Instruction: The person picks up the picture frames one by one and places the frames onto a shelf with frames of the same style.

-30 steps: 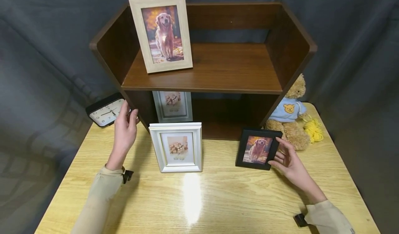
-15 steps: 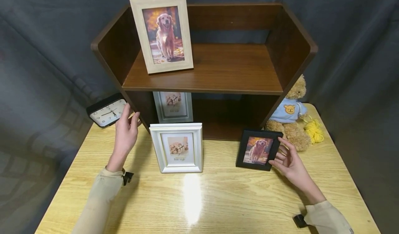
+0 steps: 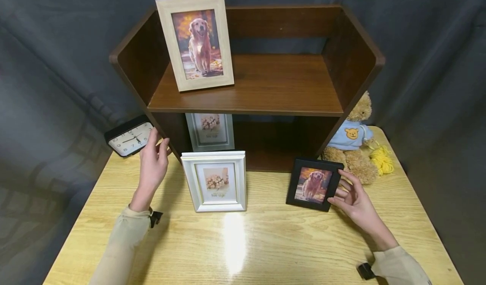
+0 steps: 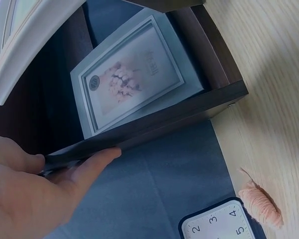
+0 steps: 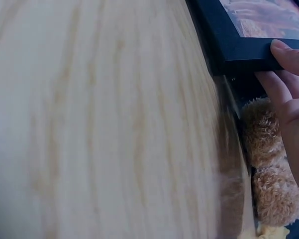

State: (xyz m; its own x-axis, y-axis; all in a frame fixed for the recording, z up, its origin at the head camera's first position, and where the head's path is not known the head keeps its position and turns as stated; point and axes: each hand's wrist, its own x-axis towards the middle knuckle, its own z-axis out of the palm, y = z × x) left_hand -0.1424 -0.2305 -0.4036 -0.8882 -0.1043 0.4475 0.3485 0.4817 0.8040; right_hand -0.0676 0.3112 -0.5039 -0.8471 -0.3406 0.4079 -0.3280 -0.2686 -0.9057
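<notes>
My right hand (image 3: 354, 201) holds a small black picture frame (image 3: 292, 192) with a dog picture by its right edge. In the right wrist view the thumb (image 5: 283, 47) lies on its front and fingers are behind. My left hand (image 3: 153, 162) grips the left side panel of a dark brown two-tier shelf (image 3: 281, 82); the left wrist view has the panel edge (image 4: 139, 119) between thumb and fingers. A white picture frame (image 3: 240, 181) stands before the shelf. Inside the lower tier leans a grey-green frame (image 3: 230, 137), partly hidden. The cream frame (image 3: 167, 23) stands on the upper tier.
A black-cased clock (image 3: 125, 143) lies left of the shelf, with a pinkish yarn bundle (image 4: 261, 205) near it. Right of the shelf sits a teddy bear (image 3: 351, 134) in a blue top beside yellow yarn (image 3: 382, 160). All stand on a light wood table (image 3: 265, 247).
Both hands keep their holds. The bottom edge of the black frame has come slightly nearer me, tilting it a little; the rest looks the same.
</notes>
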